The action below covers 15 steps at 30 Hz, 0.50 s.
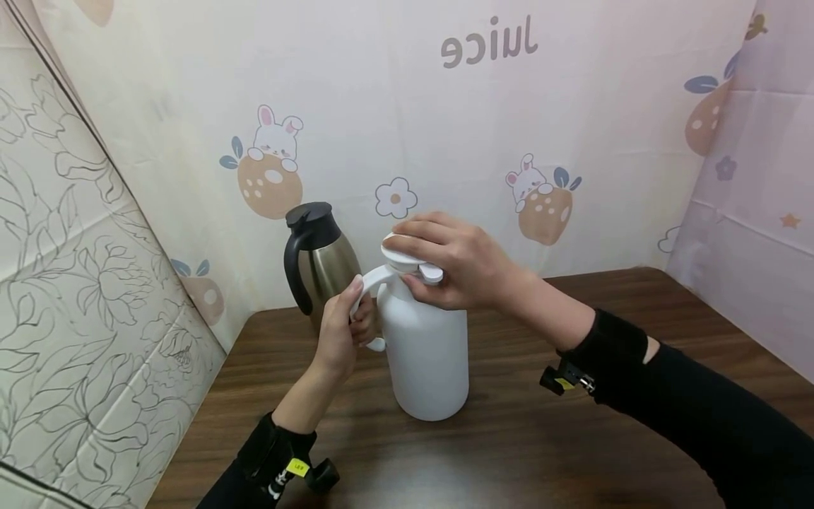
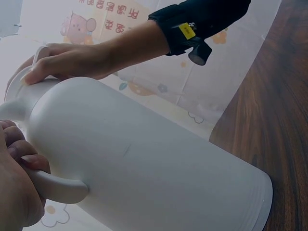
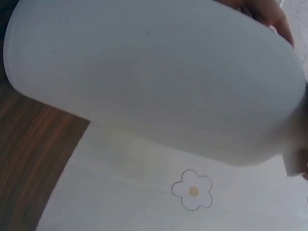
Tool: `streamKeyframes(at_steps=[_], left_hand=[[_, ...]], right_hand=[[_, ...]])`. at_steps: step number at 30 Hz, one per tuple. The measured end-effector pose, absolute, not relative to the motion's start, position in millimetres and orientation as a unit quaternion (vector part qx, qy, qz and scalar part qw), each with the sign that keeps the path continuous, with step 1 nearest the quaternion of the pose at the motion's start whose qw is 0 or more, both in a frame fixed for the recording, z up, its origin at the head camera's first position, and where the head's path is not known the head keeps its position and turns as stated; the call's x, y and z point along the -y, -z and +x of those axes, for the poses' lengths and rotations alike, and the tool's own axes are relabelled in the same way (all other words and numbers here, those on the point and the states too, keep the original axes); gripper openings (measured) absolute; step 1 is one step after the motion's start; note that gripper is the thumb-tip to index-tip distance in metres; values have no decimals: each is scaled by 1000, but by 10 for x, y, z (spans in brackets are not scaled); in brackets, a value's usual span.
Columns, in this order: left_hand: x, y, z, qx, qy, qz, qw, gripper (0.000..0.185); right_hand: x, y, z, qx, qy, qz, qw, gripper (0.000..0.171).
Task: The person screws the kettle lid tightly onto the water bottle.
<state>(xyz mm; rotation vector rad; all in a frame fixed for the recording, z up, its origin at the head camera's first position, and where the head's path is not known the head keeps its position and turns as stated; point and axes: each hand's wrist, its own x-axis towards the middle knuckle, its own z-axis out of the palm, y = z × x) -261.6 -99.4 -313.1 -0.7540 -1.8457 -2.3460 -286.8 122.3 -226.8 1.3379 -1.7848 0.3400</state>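
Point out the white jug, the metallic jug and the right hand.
White jug (image 1: 426, 357): head view, on the side of its body.
Metallic jug (image 1: 333, 268): head view, on its body.
Right hand (image 1: 463, 259): head view, on its back.

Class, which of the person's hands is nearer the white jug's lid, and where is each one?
Right: the right hand is on the lid, touching it. The left hand is apart from it, lower and further left, gripping the handle.

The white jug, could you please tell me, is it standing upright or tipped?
Upright: the white jug stands base-down on the table, lid uppermost.
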Motion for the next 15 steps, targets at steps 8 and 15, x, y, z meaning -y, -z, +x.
streamKeyframes(at_steps=[8, 15], left_hand=[[1000, 3137, -2616, 599, 760, -250, 34, 50], [991, 3114, -2608, 607, 754, -246, 40, 50]], right_hand=[[-1066, 2347, -2670, 765, -134, 434, 458, 39], [-975, 2336, -2547, 793, -106, 376, 467, 40]])
